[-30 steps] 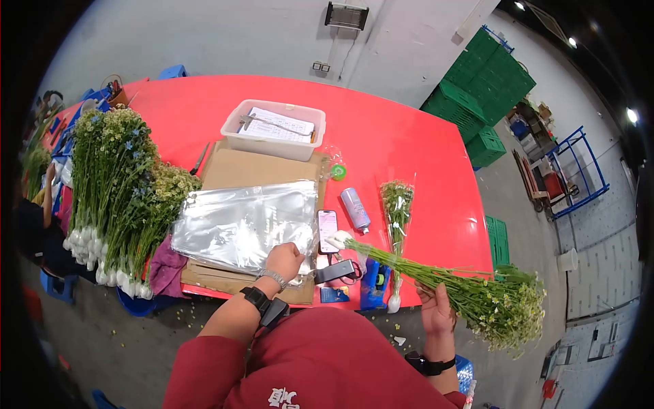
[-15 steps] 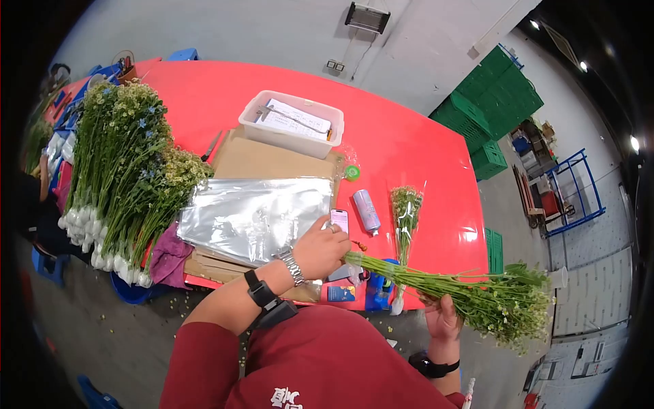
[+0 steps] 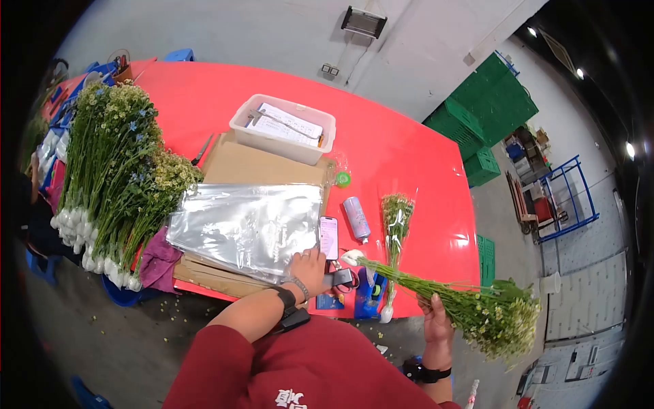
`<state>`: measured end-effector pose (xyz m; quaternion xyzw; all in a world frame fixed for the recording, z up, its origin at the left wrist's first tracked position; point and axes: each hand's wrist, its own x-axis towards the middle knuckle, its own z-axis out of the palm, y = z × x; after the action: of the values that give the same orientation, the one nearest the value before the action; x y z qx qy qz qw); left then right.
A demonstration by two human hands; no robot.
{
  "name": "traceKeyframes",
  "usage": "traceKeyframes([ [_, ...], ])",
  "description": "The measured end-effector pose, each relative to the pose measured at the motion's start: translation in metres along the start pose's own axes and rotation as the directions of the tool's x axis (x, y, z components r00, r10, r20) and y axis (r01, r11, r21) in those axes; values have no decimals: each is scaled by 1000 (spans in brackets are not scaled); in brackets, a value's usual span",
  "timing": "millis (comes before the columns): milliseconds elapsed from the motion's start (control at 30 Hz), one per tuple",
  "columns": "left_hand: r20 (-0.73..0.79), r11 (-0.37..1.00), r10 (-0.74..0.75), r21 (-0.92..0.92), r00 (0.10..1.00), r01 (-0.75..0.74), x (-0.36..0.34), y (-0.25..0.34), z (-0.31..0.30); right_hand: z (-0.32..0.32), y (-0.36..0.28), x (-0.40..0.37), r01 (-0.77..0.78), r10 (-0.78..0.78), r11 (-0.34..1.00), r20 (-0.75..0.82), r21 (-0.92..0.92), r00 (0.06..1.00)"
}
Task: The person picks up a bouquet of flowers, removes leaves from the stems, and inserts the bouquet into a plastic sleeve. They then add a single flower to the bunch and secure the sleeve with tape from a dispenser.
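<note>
While the right hand [image 3: 436,315] closes round the middle of a long bundle of green stems with small white flower heads [image 3: 471,304], that bundle lies nearly level off the near right corner of the red surface [image 3: 409,143]. Its white-wrapped stem end sits over the near edge and its heads hang in free air, likely so that nothing presses on them. The left hand [image 3: 310,264] lies on the near right corner of a stack of clear plastic sleeves [image 3: 245,221], fingers bent toward a small dark device [image 3: 343,278]; whether it grips anything cannot be told.

Just beyond lie a lit smartphone [image 3: 328,236], a pale spray can [image 3: 355,218] and a slim sleeved bouquet [image 3: 395,218]. The sleeves rest on brown cardboard sheets [image 3: 262,163], keeping them flat. Along the left edge is a heap of green flower bundles [image 3: 112,170], stem ends toward the near edge. Farther back stands a white plastic tub of papers [image 3: 283,129].
</note>
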<state>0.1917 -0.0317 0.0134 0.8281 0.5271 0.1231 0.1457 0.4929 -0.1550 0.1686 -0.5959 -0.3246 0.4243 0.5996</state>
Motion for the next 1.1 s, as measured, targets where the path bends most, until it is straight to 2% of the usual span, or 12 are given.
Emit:
traceKeyframes([
  [33, -11, 1000, -6, -2, 1000, 6, 0, -2, 15, 0, 3, 2, 7, -7, 1000, 10, -4, 1000],
  [100, 46, 954, 86, 283, 995, -96, 2, -6, 34, 0, 9, 3, 23, -23, 1000, 25, 9, 999],
  [167, 42, 949, 88, 300, 995, -96, 5, -9, 47, 3, 12, 1, 13, -13, 1000, 9, 2, 1000],
  [233, 226, 984, -55, 178, 973, 14, 7, -4, 20, 5, 12, -1, -4, 3, 1000, 37, 7, 999],
  [300, 179, 989, -41, 145, 983, 15, 4, -5, -6, 6, 13, -2, -8, 8, 1000, 38, 20, 999],
  [400, 197, 942, -293, -108, 936, 318, 3, -10, -45, 11, 9, -1, 28, -33, 998, 93, 51, 995],
  [500, 148, 895, -376, -199, 915, 400, -4, -25, -61, 28, -9, -6, 53, -65, 997, 211, 63, 975],
  [533, 143, 891, -383, -202, 912, 406, -8, -28, -64, 34, -12, -8, 100, -117, 991, 224, 86, 968],
  [600, -131, 954, -296, -84, 946, 287, -15, -32, -71, 41, -15, -7, 146, -169, 983, 244, 109, 955],
  [833, -94, 764, -520, -496, 849, 413, -25, -44, -104, 57, -33, -12, 211, -254, 961, 283, 177, 925],
  [1033, -89, 694, -502, -635, 861, 339, -25, -42, -106, 72, -20, -7, 171, -210, 973, 288, 155, 934],
  [1100, -84, 569, -542, -769, 836, 292, -23, -45, -96, 79, -18, -7, 144, -189, 976, 313, 161, 931],
])
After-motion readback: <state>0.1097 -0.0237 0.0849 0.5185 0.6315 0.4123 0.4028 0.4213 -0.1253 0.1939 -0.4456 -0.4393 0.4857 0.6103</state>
